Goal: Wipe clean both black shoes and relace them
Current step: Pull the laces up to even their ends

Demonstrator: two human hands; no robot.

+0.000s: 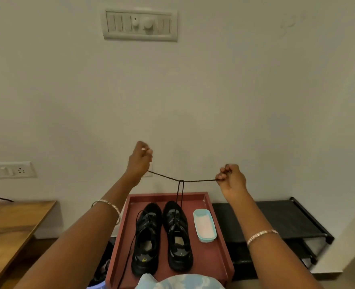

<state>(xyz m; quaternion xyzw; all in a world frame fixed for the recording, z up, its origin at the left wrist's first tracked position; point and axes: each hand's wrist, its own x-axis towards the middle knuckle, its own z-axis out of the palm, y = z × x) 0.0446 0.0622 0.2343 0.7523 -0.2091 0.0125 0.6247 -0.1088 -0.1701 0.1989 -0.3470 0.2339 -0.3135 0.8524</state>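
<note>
Fingers point(222, 174) of the left hand point(140, 161) and right hand point(232, 181) pinch a black lace point(199, 180) taut — it runs down to one black shoe point(179, 236), its mate point(145, 245) alongside in a red tray point(212, 259) beside a black rack point(276, 217), pale wall point(193, 90) behind.

Light: dim, even indoor light, greyish-warm, no glare.
Shadows: faint soft patches on the wall point(193, 130).
Sharpness: mildly soft overall.
Edges: wide-angle bowing, switch plate point(140, 25) curved.
</note>
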